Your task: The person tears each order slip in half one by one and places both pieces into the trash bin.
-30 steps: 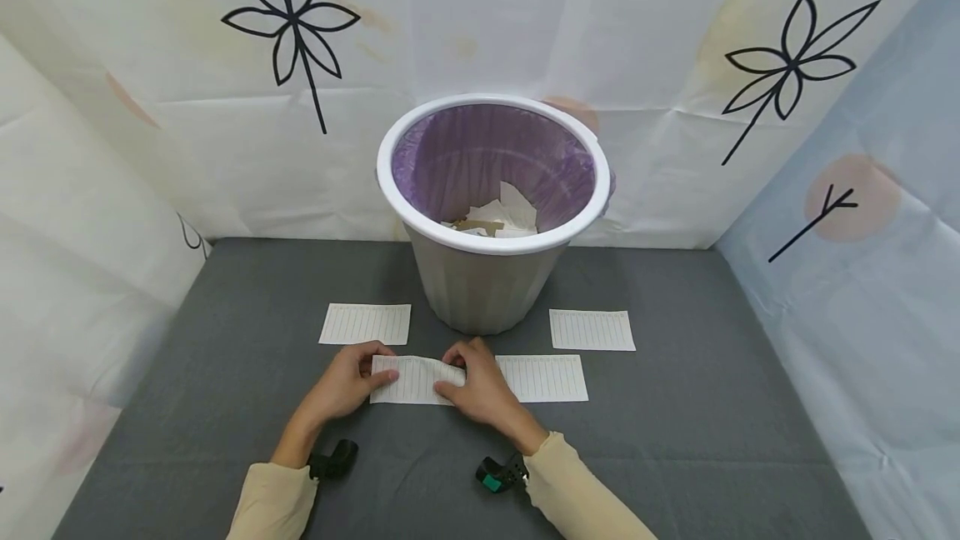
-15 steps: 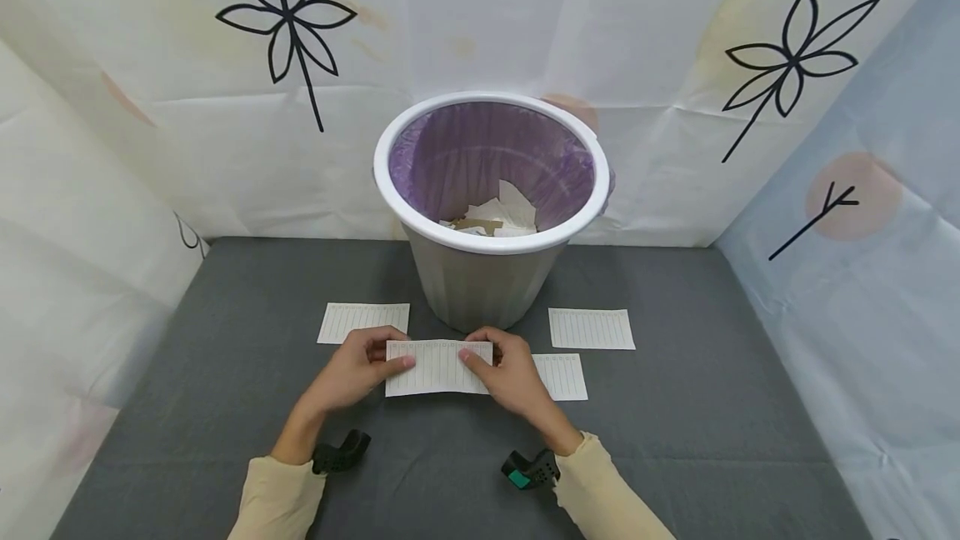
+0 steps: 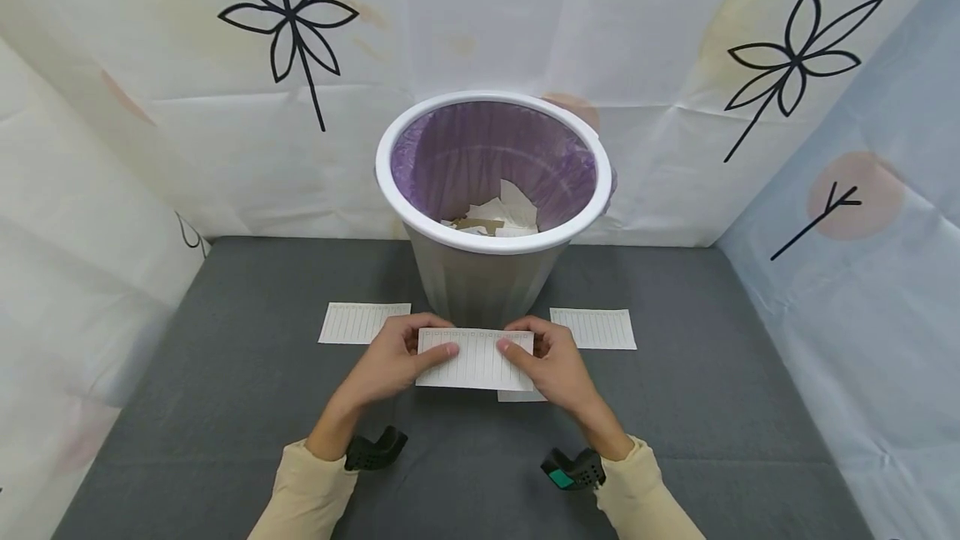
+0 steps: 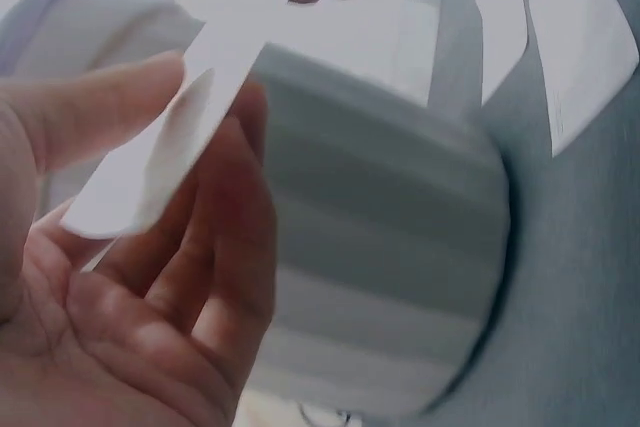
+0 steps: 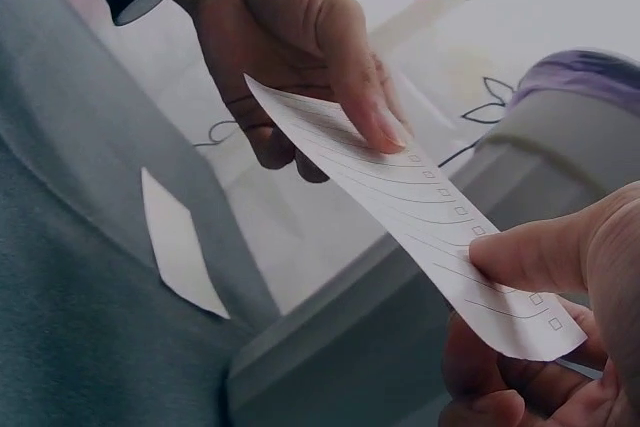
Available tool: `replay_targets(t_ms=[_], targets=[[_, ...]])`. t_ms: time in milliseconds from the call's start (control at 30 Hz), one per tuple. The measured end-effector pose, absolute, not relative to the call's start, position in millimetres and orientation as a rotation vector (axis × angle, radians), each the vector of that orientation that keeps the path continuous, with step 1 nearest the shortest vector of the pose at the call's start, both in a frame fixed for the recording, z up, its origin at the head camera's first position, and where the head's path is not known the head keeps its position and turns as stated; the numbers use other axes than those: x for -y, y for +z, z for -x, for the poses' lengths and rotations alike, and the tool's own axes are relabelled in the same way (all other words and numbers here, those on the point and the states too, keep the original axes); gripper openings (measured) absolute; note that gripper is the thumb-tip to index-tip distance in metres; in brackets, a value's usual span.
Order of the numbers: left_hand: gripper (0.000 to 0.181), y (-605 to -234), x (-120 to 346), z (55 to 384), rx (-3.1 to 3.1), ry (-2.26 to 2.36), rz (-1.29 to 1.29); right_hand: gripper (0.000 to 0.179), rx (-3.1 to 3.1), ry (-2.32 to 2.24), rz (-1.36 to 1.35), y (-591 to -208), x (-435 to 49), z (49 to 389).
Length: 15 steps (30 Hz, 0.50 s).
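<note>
Both hands hold one white checklist slip (image 3: 476,361), printed with thin lines and a row of small boxes, raised over the table in front of the bin. My left hand (image 3: 393,358) pinches its left end, thumb on the printed face and fingers behind. At the right end, my right hand (image 3: 558,367) pinches it the same way. In the right wrist view the slip (image 5: 390,192) bends slightly between the two thumbs. Another slip (image 3: 520,397) lies on the table, partly hidden below the held one and the right hand.
A white bin (image 3: 480,286) with a purple liner (image 3: 495,140) and paper scraps (image 3: 513,207) inside stands just beyond the hands. Lined slips lie at its left (image 3: 354,323) and right (image 3: 600,329) on the grey tablecloth (image 3: 712,407). Printed white cloth (image 3: 660,165) hangs behind.
The right hand's grip has shifted to the slip's right end. Both hands have lifted the slip off the table and carried it rightward and toward the bin.
</note>
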<state>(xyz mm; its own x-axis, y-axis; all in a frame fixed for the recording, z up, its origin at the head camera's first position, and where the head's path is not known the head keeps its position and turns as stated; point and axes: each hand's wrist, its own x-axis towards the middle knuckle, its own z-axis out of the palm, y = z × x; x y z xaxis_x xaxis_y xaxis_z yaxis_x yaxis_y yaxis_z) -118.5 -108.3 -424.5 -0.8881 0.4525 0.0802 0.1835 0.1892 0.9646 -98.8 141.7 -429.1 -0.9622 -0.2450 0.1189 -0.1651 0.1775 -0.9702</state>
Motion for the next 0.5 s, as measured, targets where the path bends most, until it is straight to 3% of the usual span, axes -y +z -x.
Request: replay_targets(t_ms=[500], targets=[[0.014,-415.2,74.3,114.6,-2.37,1.873,-0.628,0.01,-2.428,-1.932,0.546,-415.5,-153.3,100.6]])
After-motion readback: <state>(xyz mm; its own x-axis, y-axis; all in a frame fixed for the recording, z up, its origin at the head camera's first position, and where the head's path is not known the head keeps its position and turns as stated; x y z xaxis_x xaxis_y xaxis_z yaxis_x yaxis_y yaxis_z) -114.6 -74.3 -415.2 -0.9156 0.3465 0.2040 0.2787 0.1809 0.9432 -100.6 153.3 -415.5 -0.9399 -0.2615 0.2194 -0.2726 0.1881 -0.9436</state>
